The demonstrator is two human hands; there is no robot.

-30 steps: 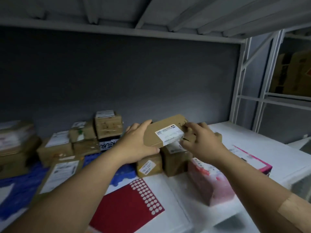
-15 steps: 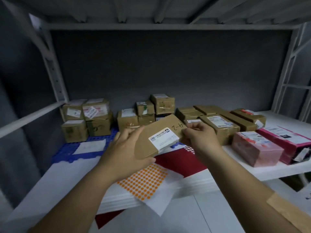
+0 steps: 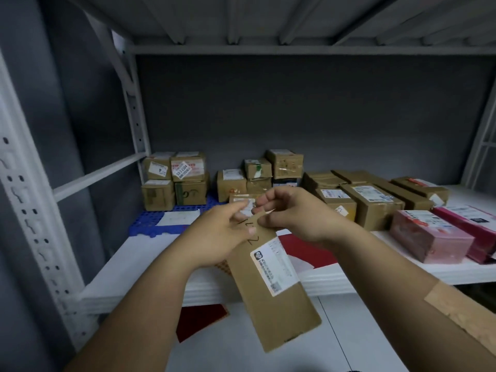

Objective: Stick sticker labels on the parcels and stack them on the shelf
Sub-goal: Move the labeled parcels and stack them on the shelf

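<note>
Since half a second ago, the flat brown parcel (image 3: pixel 271 285) has swung from level to hanging down below both hands, left hand (image 3: pixel 222 232) and right hand (image 3: pixel 292 216) pinching its top edge. Sticker probably goes on next, shelf (image 3: pixel 139 253) after.

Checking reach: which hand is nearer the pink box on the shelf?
Right. The right hand holds the parcel's top, left of the pink box; the left hand is farther left.
</note>
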